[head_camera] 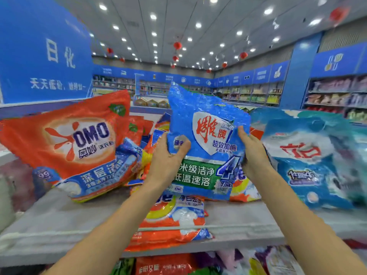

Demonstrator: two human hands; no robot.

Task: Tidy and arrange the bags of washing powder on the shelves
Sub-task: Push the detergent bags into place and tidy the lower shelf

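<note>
Hands hold 1 blue bag (206, 139) upright above the grey shelf (59, 221). The left hand (168, 157) grips its left edge with thumb on the front, and the right hand (252, 153) grips its right edge. An orange OMO bag (75, 141) leans at the left, a blue-white bag (309, 163) at the right, and orange bags (174, 219) lie flat below.

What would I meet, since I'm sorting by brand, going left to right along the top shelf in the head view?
Orange-red plastic OMO bag → left hand → glossy blue plastic bag with red-lettered white shield → right hand → pale blue-and-white plastic bag with red lettering.
</note>
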